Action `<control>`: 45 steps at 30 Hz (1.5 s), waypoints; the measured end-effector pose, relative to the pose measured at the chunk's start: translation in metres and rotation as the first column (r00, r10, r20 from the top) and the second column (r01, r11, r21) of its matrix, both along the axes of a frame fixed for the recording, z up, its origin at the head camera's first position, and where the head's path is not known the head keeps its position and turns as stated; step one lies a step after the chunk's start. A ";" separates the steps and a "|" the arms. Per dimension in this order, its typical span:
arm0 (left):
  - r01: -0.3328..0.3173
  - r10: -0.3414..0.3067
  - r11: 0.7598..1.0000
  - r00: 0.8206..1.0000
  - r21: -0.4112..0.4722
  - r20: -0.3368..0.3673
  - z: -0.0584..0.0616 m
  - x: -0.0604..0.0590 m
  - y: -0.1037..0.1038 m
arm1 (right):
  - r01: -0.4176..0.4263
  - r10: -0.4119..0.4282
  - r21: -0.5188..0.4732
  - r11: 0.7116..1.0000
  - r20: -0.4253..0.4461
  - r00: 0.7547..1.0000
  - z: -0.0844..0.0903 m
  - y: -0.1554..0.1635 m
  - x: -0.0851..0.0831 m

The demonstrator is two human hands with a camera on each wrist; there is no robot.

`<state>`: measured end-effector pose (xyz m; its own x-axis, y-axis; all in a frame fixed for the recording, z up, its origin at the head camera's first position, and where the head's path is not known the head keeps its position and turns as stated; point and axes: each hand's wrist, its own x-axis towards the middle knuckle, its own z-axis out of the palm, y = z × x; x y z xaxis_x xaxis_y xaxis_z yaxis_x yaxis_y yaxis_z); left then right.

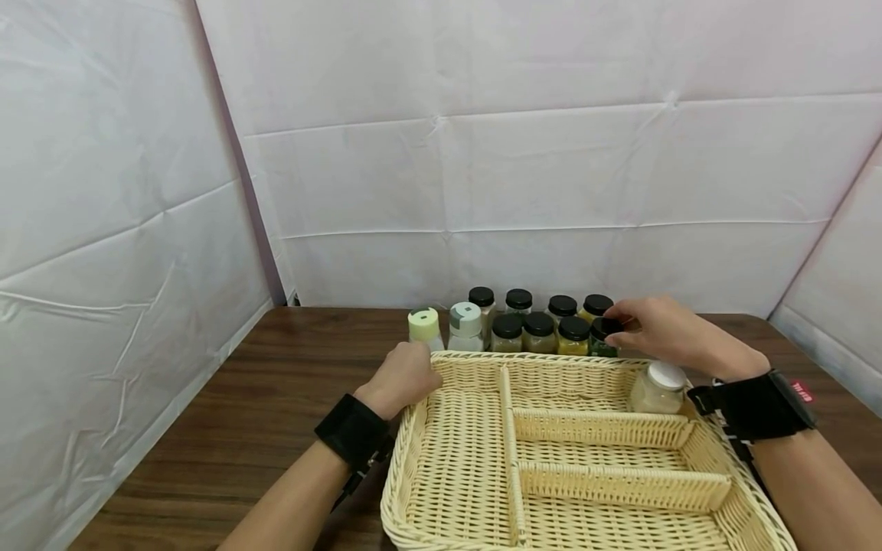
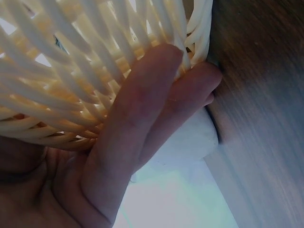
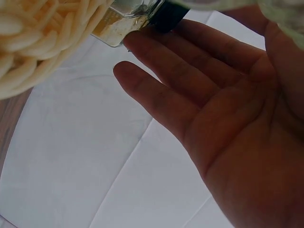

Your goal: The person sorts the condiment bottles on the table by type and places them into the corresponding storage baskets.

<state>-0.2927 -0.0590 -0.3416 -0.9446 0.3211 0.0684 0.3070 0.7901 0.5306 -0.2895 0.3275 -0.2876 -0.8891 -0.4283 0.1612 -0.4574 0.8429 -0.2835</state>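
Head view: large cream woven wicker basket tray (image 1: 475,451) with inner dividers sits on a dark brown wooden table (image 1: 227,428); white creased cloth backdrop (image 1: 482,153) on all sides.

Left hand (image 1: 403,379) rests at the tray's far-left corner; in the left wrist view its fingers (image 2: 142,123) lie long and nearly straight against the outside of the weave, pressing it rather than wrapped round it — thumb not visible, so I cannot tell whether it hooks the rim.

Right hand (image 1: 661,329) reaches over the tray's far-right rim to the jars; fingertips sit on the black lid of a small glass jar with dark green contents (image 1: 602,337), the rightmost of the front row; the jar stands upright on the table, just beyond the tray's far rim. The right wrist view shows the palm open and the fingers (image 3: 180,76) extended, only slightly bent, tips at the black lid; the thumb is out of sight there, so whether the lid is pinched I cannot tell.

Remaining black-lidded glass jars (image 1: 539,325) stand in two rows, touching or nearly so, yellowish and olive contents; to their left a pale green-capped shaker (image 1: 424,327) and a grey-capped white shaker (image 1: 465,326), side by side.

Inside the tray's far-right compartment — a squat glass jar with a white lid (image 1: 659,387), upright, near the right wrist; black wrist straps (image 1: 758,402) on both arms.
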 end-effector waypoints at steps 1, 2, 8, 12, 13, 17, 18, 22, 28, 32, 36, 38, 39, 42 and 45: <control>-0.002 0.002 1.000 1.000 -0.001 0.002 0.000 0.000 0.000 | 0.001 -0.001 0.004 1.000 -0.001 1.000 0.000 0.000 0.000; -0.005 0.005 1.000 1.000 -0.004 0.005 0.001 0.000 0.000 | -0.003 0.003 0.006 1.000 0.001 1.000 0.000 0.000 0.000; -0.019 0.019 1.000 1.000 -0.005 0.018 0.001 0.000 0.001 | -0.023 0.023 -0.006 1.000 0.029 0.999 0.000 -0.001 0.000; -0.016 0.016 1.000 1.000 -0.014 0.011 0.000 0.000 0.001 | -0.019 0.019 -0.006 1.000 0.041 0.999 0.000 -0.001 -0.001; -0.015 0.016 1.000 1.000 -0.016 0.009 0.000 0.000 0.001 | -0.018 0.018 -0.007 1.000 0.042 0.999 0.000 -0.002 -0.001; -0.012 0.012 1.000 1.000 -0.020 0.007 -0.001 0.001 0.001 | -0.015 0.016 -0.009 1.000 0.037 0.999 0.000 -0.002 -0.001; -0.011 0.011 1.000 1.000 -0.020 0.005 -0.001 0.001 0.001 | -0.013 0.013 -0.010 1.000 0.037 0.999 0.000 -0.003 -0.001; -0.003 0.003 1.000 1.000 -0.019 -0.001 -0.002 0.000 0.001 | -0.007 0.008 -0.022 1.000 0.044 0.999 -0.001 -0.003 0.001; 0.005 -0.005 1.000 1.000 -0.015 0.003 -0.002 -0.001 0.001 | 0.000 0.001 -0.022 1.000 0.048 0.999 -0.002 -0.002 0.001; 0.015 -0.015 1.000 1.000 -0.020 -0.019 -0.002 0.000 0.001 | 0.009 -0.008 -0.017 1.000 0.047 0.999 -0.002 -0.003 0.002; 0.022 -0.023 1.000 0.999 -0.022 -0.032 -0.002 0.000 0.000 | -0.011 0.011 -0.013 1.000 0.023 1.000 -0.001 -0.003 0.001; 0.022 -0.023 1.000 0.999 -0.017 -0.031 -0.002 0.000 0.000 | -0.028 0.028 -0.006 1.000 -0.005 1.000 0.000 -0.003 0.001; 0.022 -0.023 1.000 0.999 -0.015 -0.031 -0.002 0.000 0.000 | -0.037 0.037 -0.003 0.999 -0.019 0.999 0.000 -0.003 0.000; 0.022 -0.022 1.000 0.999 -0.007 -0.031 -0.002 0.001 0.000 | -0.042 0.042 0.009 0.999 -0.048 0.998 0.000 -0.003 -0.001; 0.023 -0.023 1.000 0.999 -0.008 -0.032 -0.002 0.001 0.000 | -0.041 0.042 0.007 0.999 -0.046 0.998 0.000 -0.003 -0.001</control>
